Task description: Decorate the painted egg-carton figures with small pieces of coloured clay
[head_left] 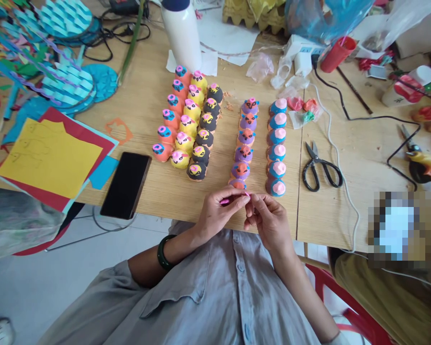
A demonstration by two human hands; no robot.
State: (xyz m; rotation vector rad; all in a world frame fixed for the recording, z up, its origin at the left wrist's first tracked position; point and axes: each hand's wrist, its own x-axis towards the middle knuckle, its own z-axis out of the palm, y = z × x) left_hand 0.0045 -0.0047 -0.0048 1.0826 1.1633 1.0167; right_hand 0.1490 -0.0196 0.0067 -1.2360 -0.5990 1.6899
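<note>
Both the left hand [221, 211] and right hand [267, 218] pinch a small pink clay piece [237, 197] at the wooden table's [165, 191] near edge (just before the purple figures [243, 148]), bare tabletop either side.

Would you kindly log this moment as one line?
left hand: pinching pink clay piece | right hand: pinching same piece | location: table edge | nearest: purple-orange figures row
</note>
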